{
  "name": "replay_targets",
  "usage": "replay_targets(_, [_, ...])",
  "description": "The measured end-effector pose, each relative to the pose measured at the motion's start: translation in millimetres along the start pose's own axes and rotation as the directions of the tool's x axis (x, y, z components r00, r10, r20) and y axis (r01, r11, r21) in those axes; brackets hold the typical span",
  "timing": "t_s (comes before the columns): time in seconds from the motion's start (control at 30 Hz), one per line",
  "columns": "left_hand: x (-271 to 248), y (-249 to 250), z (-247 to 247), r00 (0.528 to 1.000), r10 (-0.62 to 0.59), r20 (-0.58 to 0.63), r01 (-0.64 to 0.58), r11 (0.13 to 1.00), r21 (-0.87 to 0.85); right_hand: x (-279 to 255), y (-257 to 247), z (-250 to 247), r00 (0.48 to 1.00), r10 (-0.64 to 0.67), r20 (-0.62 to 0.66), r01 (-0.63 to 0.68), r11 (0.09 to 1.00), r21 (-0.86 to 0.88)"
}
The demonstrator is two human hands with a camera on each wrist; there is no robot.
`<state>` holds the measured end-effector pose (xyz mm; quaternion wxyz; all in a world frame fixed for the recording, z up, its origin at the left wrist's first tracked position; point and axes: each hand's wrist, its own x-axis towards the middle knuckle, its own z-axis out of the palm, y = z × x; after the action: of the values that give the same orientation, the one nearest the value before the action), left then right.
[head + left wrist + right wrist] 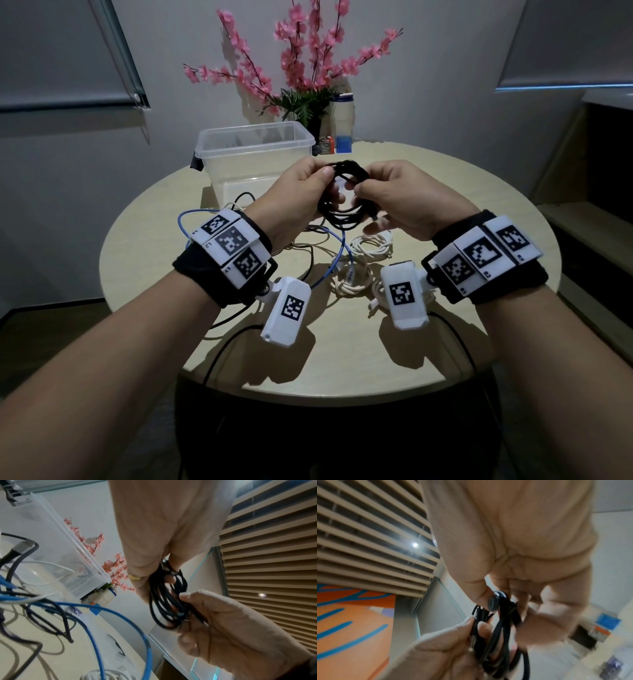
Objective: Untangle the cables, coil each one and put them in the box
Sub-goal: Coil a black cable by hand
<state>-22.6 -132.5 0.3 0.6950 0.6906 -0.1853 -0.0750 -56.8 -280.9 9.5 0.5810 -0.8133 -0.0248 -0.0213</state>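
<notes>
Holding the limp, light black cable (343, 197) coil, I am pinching opposite sides, left hand (297, 198) and right hand (404, 198) grip curled tight.

Round pale-wood table (445, 205). At its far edge, a spray of pink artificial blossoms (301, 51) with green fronds at the base; just to the right, a cream bottle (343, 120) with a dark cap, and small blue and orange packets (334, 145) at its foot. Grey roller blinds (61, 51) hang on both sides; slatted ceiling (274, 561) with one spotlight (261, 595).
</notes>
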Motion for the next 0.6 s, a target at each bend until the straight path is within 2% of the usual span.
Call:
replay_targets(0.1, [-0.8,2.7,-5.0,0.996,-0.036,0.085,0.02,0.982,0.189,1.0,0.6,-4.7,0.995,-0.102,0.007,0.102,0.982,-0.16])
replay_targets(0.2, [-2.0,1.7,-5.4,0.985,-0.075,0.154,0.025,0.953,0.303,-1.2,-0.8,-4.8,0.986,-0.162,0.027,0.164,0.97,-0.182])
replay_targets(0.27, [-2.9,0.1,-2.1,0.982,-0.084,0.169,0.033,0.959,0.282,-0.3,-1.1,-4.2,0.987,-0.16,-0.013,0.157,0.978,-0.137])
replay_targets(0.33, [-1.4,-2.1,-1.7,0.989,-0.078,0.125,0.049,0.975,0.216,1.7,0.1,-4.7,0.993,-0.111,-0.027,0.108,0.989,-0.105])
replay_targets(0.47, [0.4,-2.2,-2.5,0.995,-0.091,0.044,0.092,0.996,-0.008,0.1,3.2,-5.9,0.999,0.008,0.038,-0.005,0.995,-0.095])
replay_targets(0.53, [-1.1,-0.6,-2.4,0.992,-0.116,0.041,0.119,0.988,-0.1,-0.7,3.0,-4.6,0.999,-0.02,0.036,0.021,0.999,-0.024])
replay_targets(0.6, [-1.6,-1.8,-4.2,0.989,-0.125,0.077,0.127,0.992,-0.027,-0.3,2.0,-4.1,0.998,-0.062,-0.011,0.062,0.997,0.048])
